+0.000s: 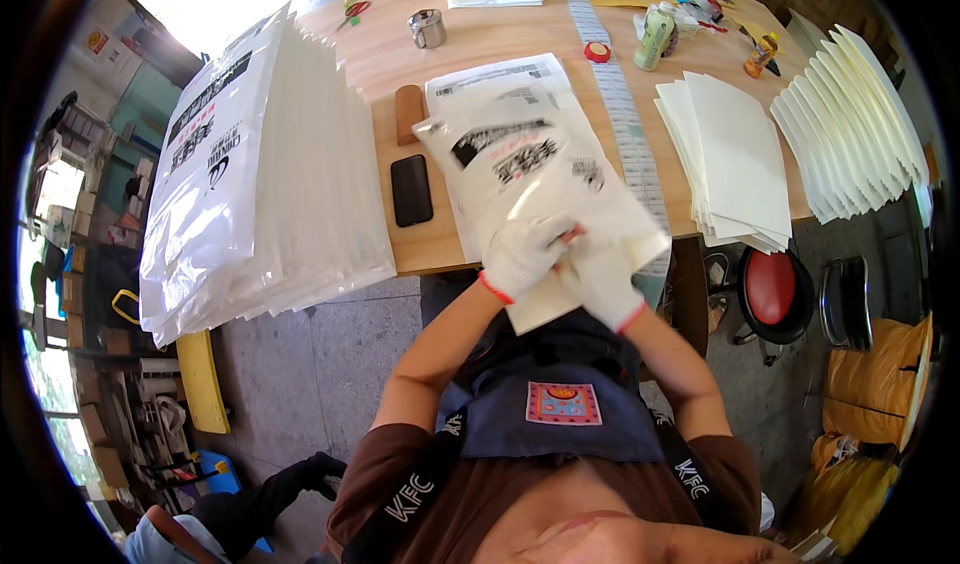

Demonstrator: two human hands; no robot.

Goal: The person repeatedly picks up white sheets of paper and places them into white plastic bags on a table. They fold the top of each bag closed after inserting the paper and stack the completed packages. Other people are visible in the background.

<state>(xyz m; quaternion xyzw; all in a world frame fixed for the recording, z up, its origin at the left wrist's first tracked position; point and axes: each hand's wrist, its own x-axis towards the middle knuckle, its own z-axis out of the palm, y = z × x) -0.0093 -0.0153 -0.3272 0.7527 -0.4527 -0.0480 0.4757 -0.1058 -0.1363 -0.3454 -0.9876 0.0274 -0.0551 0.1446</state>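
Note:
Both hands wear white work gloves with red cuffs and meet at the near end of a printed clear plastic bag (520, 149). My left hand (523, 254) is closed on the bag's near edge, a bare fingertip showing. My right hand (604, 282), slightly blurred, grips the bag close beside it. A white board (537, 304) shows below the hands at the bag's near end; how far it reaches inside is hard to make out. Beneath the bag, printed white sheets (490, 74) lie on the wooden table (385, 69).
Filled, printed bags (215, 164) pile up at left. White boards (737, 164) and a fanned stack (850, 129) are at right. A black phone (411, 191), brown block (408, 114), metal mug (427, 29), red tape roll (597, 52) and bottles (654, 37) surround the work. A red stool (769, 289) stands below.

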